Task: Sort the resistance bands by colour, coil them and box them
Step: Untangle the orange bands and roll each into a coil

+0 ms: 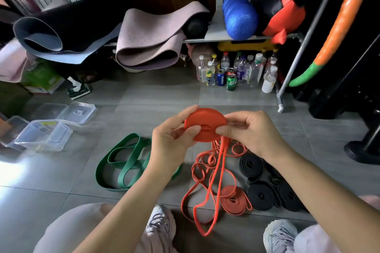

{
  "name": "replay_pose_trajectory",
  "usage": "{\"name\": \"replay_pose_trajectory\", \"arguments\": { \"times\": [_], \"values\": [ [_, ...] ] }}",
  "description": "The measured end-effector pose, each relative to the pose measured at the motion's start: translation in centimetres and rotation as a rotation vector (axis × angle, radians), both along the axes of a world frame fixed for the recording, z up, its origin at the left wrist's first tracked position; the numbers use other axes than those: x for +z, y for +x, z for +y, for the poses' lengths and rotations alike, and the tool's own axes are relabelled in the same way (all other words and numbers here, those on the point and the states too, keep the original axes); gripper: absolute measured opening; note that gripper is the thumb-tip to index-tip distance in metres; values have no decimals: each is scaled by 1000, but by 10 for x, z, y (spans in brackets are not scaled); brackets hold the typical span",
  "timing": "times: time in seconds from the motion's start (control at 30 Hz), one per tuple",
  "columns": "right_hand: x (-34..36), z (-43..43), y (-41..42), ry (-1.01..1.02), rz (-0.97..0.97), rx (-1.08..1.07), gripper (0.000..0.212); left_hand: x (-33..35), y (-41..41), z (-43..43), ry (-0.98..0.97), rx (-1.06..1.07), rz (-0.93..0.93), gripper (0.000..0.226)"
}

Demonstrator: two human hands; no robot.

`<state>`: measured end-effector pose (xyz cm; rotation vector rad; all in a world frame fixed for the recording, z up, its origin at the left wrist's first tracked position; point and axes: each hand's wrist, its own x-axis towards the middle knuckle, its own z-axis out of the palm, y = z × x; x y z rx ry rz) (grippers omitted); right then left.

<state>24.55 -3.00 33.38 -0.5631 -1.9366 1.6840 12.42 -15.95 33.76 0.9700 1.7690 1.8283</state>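
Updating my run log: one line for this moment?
left hand grips orange coil | right hand pinches it | green band loose | black bands coiled

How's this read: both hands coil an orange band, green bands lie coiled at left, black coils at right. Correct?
Not quite: the head view shows the green bands lying loose, uncoiled. Left hand and right hand do coil the orange band; black coils at right.

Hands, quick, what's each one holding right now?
Left hand: gripping the orange coil.
Right hand: pinching the same orange coil.
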Motion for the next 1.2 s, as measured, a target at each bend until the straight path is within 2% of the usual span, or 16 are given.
{"name": "replay_pose_trajectory", "arguments": {
  "times": [0.07,0.17,0.23,0.3,0.37,0.43,0.47,0.53,0.7,0.9,1.0,1.07,1.1,1.2],
  "values": [
    [-3,-4,-1,-46,26,3,22,4,3,0,55,7,-120,46],
    [-4,-6,-3,-69,41,1,19,4,3,-1,68,-27,-120,41],
    [-2,-3,-1,17,-16,-11,20,-1,0,-3,-5,-23,88,42],
    [-2,3,2,329,-203,-30,19,-7,-4,-6,-158,13,401,45],
    [-1,4,4,625,-382,-16,17,-10,-8,-10,-232,-4,715,45],
    [-1,3,4,660,-414,31,14,-16,-10,-11,-272,-94,935,44],
    [-2,2,4,641,-407,45,13,-19,-10,-10,-270,-120,973,41],
    [-2,4,3,571,-364,38,11,-20,-8,-7,-226,-96,857,37],
    [8,7,2,187,-116,-44,29,-11,-6,-1,-105,34,340,48],
    [15,12,0,60,33,-67,23,4,6,7,93,86,-122,39],
    [17,14,-1,-9,59,-83,23,9,8,10,130,35,-212,32],
    [19,15,1,33,45,-72,23,11,8,9,61,-3,-125,34],
    [20,16,1,77,22,-61,25,11,7,9,-12,-3,11,36],
    [18,17,1,248,-119,-52,26,10,-2,3,-241,-12,694,44]
  ]
}}
